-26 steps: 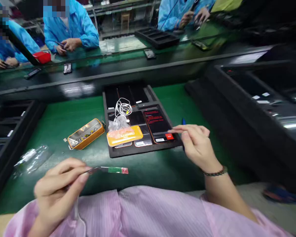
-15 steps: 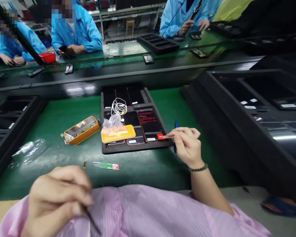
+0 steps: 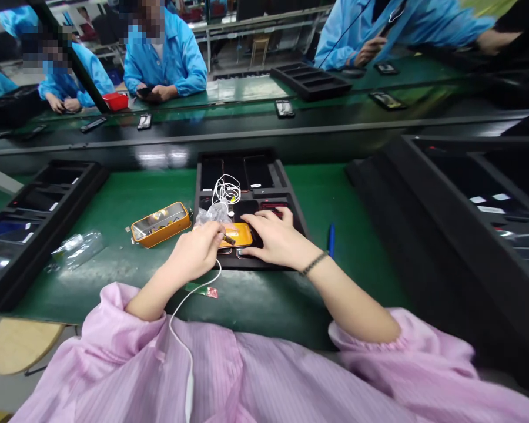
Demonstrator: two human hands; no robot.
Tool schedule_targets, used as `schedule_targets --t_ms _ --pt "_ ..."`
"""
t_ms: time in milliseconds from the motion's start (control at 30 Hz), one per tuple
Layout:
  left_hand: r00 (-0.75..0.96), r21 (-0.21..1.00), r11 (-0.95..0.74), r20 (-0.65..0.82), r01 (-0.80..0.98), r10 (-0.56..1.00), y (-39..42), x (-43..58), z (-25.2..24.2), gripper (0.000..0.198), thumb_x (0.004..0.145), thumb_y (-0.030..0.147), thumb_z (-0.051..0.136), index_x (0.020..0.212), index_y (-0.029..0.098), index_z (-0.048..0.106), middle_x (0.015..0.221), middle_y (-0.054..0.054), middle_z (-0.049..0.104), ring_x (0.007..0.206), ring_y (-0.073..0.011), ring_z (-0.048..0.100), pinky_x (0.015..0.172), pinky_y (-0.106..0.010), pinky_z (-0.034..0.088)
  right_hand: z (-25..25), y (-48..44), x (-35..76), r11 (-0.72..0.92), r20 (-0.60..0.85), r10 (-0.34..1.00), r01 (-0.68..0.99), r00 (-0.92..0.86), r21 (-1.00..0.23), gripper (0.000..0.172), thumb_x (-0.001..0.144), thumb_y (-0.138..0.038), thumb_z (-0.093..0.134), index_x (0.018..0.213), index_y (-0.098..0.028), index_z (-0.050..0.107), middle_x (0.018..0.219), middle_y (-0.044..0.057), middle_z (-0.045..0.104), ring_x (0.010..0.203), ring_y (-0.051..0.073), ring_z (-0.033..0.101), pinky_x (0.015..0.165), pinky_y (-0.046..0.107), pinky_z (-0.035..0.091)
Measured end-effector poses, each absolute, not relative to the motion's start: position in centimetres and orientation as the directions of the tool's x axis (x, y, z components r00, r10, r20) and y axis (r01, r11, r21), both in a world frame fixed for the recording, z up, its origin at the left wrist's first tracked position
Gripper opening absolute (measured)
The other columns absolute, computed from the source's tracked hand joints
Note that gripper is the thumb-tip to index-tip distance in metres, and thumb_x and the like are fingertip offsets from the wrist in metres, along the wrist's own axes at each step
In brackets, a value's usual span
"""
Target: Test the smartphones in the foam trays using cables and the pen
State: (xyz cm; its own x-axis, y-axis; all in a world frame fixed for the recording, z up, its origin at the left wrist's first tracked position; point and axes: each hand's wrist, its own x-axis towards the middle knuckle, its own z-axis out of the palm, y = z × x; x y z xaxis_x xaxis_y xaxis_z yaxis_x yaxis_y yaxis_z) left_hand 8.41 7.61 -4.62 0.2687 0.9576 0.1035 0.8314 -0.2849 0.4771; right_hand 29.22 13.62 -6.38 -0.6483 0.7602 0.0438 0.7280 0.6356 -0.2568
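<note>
My left hand (image 3: pixel 197 249) is pinched around a small dark flat strip (image 3: pixel 228 239), held over the orange lid (image 3: pixel 242 234). That lid lies on a black foam tray (image 3: pixel 258 262) holding several phones. My right hand (image 3: pixel 277 235) has its fingers spread over the phone (image 3: pixel 270 205) at the tray's right side, its fingertips near the lid; whether they touch the phone is unclear. A white cord (image 3: pixel 194 291) runs from beside my left hand down to my lap. Coiled white earphones (image 3: pixel 226 189) and a crumpled clear bag (image 3: pixel 211 212) rest on the tray.
An open orange tin (image 3: pixel 161 224) with small parts stands left of the tray. A blue pen (image 3: pixel 331 239) lies to the right. Dark phone trays flank both sides (image 3: pixel 39 200). Behind, a conveyor (image 3: pixel 233 126) carries phones past co-workers in blue coats.
My left hand has moved from near my lap up to the tray. My right hand has shifted left from the tray's lower right corner, fingers now spread. The view has turned slightly.
</note>
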Motion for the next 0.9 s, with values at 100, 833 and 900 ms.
schedule_targets --t_ms 100,833,900 --pt "0.194 0.568 -0.278 0.206 0.775 0.959 7.1 7.1 -4.1 0.023 0.099 0.029 0.034 0.097 0.019 0.055 0.09 -0.006 0.069 0.077 -0.0198 0.066 0.067 -0.029 0.047 -6.4 16.0 27.1 0.68 -0.083 0.68 0.669 -0.728 -0.301 0.075 0.069 -0.036 0.08 0.134 -0.014 0.05 0.123 0.02 0.066 0.12 0.036 0.055 0.106 0.06 0.021" --pt "0.058 0.77 -0.097 0.078 0.63 0.995 7.0 5.5 -7.9 0.02 0.088 0.026 0.052 0.08 0.017 0.067 0.066 0.0 0.065 0.048 -0.01 0.044 0.052 -0.022 0.032 -6.7 25.2 27.2 0.624 -0.068 0.772 0.773 -0.632 -0.11 0.037 0.072 -0.051 0.077 0.091 -0.02 0.077 0.093 0.013 0.069 0.094 0.031 0.062 0.08 0.043 0.045" --pt "0.049 0.793 -0.091 0.077 0.602 0.996 7.1 5.5 -8.3 0.02 0.086 0.025 0.053 0.078 0.016 0.069 0.065 -0.001 0.066 0.051 -0.0109 0.048 0.053 -0.022 0.033 -7.4 25.1 27.2 0.625 -0.039 0.774 0.772 -0.632 -0.117 0.038 0.071 -0.054 0.076 0.09 -0.02 0.076 0.096 0.014 0.067 0.097 0.032 0.06 0.082 0.046 0.045"
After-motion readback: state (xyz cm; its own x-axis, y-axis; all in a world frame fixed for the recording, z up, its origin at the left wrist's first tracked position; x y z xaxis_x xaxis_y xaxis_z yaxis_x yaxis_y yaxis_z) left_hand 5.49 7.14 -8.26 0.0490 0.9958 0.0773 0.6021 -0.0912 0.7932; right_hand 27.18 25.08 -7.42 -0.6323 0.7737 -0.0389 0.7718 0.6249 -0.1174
